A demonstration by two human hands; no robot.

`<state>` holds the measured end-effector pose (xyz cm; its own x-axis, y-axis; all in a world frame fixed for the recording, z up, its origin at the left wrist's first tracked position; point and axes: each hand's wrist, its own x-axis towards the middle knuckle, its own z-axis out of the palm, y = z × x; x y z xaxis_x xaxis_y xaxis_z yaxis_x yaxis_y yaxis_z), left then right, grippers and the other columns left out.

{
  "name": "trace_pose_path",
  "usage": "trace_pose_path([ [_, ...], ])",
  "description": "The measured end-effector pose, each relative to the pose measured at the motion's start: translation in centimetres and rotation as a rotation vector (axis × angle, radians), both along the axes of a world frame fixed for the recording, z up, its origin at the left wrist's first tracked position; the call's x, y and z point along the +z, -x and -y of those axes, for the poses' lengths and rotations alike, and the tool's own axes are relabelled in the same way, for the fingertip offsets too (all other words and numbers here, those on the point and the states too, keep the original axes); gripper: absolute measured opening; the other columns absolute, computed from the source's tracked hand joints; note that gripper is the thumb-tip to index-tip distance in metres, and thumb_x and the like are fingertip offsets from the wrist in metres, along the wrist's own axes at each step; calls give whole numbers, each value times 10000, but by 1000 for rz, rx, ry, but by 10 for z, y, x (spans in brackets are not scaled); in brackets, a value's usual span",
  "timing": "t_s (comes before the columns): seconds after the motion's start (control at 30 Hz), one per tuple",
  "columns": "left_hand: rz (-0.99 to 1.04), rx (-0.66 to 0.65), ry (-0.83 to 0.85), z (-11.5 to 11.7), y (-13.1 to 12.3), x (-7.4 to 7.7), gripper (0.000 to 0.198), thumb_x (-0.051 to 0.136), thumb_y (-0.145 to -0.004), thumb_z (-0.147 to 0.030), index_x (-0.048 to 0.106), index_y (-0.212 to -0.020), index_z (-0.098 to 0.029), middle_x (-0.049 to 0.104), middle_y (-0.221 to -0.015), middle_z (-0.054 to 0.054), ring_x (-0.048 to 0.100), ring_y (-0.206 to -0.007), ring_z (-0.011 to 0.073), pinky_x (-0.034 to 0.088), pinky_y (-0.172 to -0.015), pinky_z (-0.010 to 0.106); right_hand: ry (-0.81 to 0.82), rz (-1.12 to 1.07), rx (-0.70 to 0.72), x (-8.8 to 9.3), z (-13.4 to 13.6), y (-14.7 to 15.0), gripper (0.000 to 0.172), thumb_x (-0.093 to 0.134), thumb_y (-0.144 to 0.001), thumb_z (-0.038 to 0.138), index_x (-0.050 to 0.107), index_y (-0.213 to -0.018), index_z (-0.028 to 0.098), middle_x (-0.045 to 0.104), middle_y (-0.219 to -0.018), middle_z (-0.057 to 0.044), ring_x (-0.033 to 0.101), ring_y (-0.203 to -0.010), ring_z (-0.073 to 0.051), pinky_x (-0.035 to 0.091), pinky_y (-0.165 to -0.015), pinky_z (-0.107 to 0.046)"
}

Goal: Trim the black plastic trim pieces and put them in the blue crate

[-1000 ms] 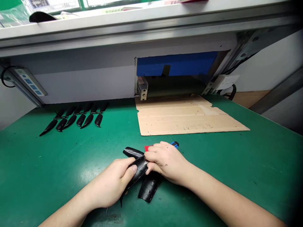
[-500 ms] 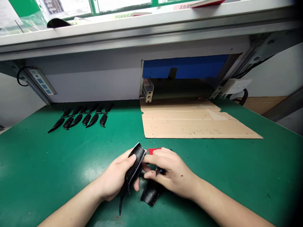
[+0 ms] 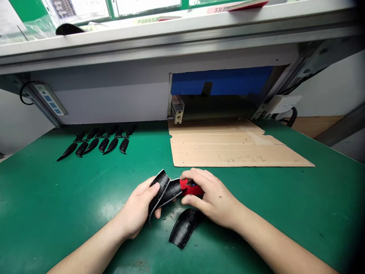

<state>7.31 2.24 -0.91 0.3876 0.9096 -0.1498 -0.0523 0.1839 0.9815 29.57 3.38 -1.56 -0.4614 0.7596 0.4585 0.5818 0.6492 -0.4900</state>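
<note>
- The green bench (image 3: 71, 198) fills the lower part of the frame, from edge to edge, with small dark specks scattered over it.
- A shelf (image 3: 142, 43) with a metal rim crosses the top of the frame; a dark curved object (image 3: 68, 29) lies on it at the upper left.
- Below the shelf, a pale backboard (image 3: 114, 99) stands along the rear of the bench, left of a blue panel (image 3: 228, 82) at the upper right of centre.
- A cardboard sheet (image 3: 222, 148) lies flat right of centre, its rear edge beneath the opening under the blue panel.
- The right hand (image 3: 215, 199) is at the lower centre right, thumb and forefinger well apart around the near side of the red piece; whether this grip closes on anything farther in, I cannot tell.
- The left hand (image 3: 137, 207), at the lower centre, has its grip closed, thumb on top, on the first curved black piece (image 3: 159, 186).
- A row of black blades (image 3: 112, 145) lies at the middle left.
- A power strip (image 3: 50, 99) is fixed at the left.
- The second curved black piece (image 3: 173, 189) crosses the first, gridded inner face showing, its end beside the red piece.
- A loose curved black piece (image 3: 184, 229) lies on the bench below the right hand.
- The red piece (image 3: 194, 190) is partly covered by the right hand; a small dark and blue item there is perhaps a tool, too hidden to name.
</note>
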Motion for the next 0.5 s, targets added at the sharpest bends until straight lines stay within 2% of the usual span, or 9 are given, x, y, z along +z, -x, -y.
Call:
trace_pose_path([
  [0.13, -71, -9, -42, 1, 1, 0, 433, 451, -942, -488, 548, -1229, -179, 563, -765, 1, 427, -502, 73, 323, -512, 220, -149, 214, -120, -3, -2, 1, 560, 350, -944, 693, 595, -1013, 194, 573, -848, -49, 493, -811, -228, 326, -735, -350],
  [0.27, -106, -50, -65, 3, 1, 2, 450, 443, -938, -506, 556, -1213, -169, 540, -752, 3, 403, -500, 79, 320, -466, 207, -237, 334, -214, -4, 0, 5, 645, 221, -956, 693, 620, -1001, 188, 551, -846, -66, 465, -813, -241, 294, -735, -363],
  [0.5, -172, -64, -97, 4, 1, 8, 448, 429, -944, -493, 558, -1217, -162, 598, -777, 29, 403, -534, 100, 307, -455, 204, -303, 455, -268, -4, 5, 10, 589, 259, -970, 655, 607, -843, 197, 526, -800, -55, 427, -769, -232, 246, -682, -347],
])
